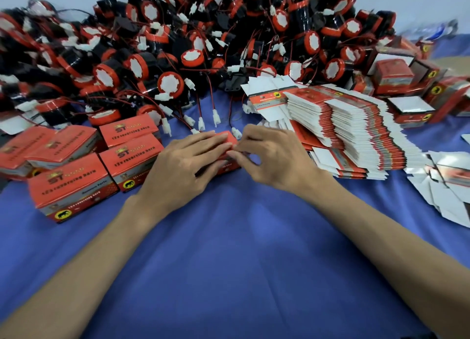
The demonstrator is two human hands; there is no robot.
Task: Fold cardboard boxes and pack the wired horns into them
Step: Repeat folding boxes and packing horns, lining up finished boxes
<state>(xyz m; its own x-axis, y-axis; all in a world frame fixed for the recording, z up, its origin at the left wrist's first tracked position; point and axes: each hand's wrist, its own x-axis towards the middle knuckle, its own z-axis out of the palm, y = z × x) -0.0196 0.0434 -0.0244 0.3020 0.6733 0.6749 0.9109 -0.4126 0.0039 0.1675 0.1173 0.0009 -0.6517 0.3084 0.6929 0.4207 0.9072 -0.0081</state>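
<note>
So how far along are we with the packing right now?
Early on. Done: a handful of closed boxes sit at the left. In hand: the left hand holds a red box while the right hand pinches at its end. Left: a big pile of horns behind and a tall stack of flat cartons at the right.

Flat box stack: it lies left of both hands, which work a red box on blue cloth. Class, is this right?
Wrong side: head view shows the flat box stack right of the left hand and right hand; both work the red box.
</note>
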